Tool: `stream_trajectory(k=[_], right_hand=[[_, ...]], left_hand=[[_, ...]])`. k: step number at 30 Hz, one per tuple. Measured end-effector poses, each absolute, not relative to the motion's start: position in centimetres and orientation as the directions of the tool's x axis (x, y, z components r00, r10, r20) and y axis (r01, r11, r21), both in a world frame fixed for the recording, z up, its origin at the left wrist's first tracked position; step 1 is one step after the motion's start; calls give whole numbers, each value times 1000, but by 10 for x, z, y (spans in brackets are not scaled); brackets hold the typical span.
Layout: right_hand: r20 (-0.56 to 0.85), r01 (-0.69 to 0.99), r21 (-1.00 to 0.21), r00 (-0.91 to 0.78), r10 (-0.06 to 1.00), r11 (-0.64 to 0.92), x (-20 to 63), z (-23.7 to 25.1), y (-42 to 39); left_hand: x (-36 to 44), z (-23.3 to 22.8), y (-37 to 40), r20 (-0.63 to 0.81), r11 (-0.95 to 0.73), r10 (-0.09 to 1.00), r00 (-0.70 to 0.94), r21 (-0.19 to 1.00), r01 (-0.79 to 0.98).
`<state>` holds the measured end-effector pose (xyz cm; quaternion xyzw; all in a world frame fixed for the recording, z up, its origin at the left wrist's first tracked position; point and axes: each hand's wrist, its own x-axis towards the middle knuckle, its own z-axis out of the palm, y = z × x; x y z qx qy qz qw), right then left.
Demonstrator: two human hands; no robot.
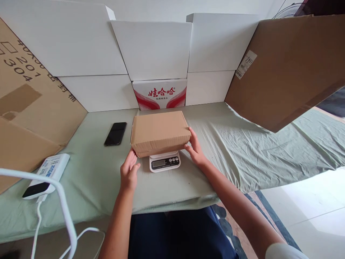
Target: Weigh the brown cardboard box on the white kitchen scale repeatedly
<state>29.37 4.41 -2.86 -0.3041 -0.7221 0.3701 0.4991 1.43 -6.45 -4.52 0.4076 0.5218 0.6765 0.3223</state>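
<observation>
The cardboard box (pixel 160 132) sits closed and level on the small digital scale (pixel 164 161), near the front middle of the table, covering the scale's platform and leaving only its display strip and buttons exposed toward the person; this overhang keeps the readout in view from the seated position. The left hand (pixel 128 172) rests with fingers extended and relaxed, fingertips at the box's lower left corner, palm on the green cloth (pixel 242 151); it grips nothing and appears only to steady that edge. The right hand (pixel 195 148) lies flat against the box's right end, fingers straight and unclenched, touching the side wall without closing around it, which reads as squaring the box on the platform. A black phone (pixel 115 133) lies face up just left of the box, apart from it. A white power bank (pixel 46 175) with its cable sits at the far left. White cartons (pixel 153 48) and brown cardboard sheets (pixel 291 68) stand around the back and sides.
</observation>
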Motion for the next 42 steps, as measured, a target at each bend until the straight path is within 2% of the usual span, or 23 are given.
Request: stream_trajectory(k=[6, 12, 25, 30, 34, 37, 42], right_hand=[[522, 74, -821, -304, 797, 566, 294, -28, 45], [558, 64, -815, -184, 809, 576, 298, -24, 47], [547, 75, -806, -283, 787, 587, 294, -25, 43], [546, 61, -810, -286, 787, 584, 293, -3, 39], [606, -22, -779, -286, 743, 627, 288, 32, 56], [625, -60, -769, -277, 729, 637, 275, 42, 89], [564, -149, -826, -212, 798, 544, 248, 5, 142]], left_hand=[[15, -43, -65, 222, -257, 859, -461, 966, -14], [15, -39, -65, 294, -342, 825, -482, 940, -12], [15, -44, -64, 246, -282, 855, -456, 959, -12], [10, -33, -59, 233, -265, 866, -443, 964, -12], [1, -1, -26, 329, -363, 855, -402, 932, -9], [-3, 11, 19, 415, -454, 831, -370, 891, -20], [-3, -11, 72, 312, -362, 856, -413, 931, -46]])
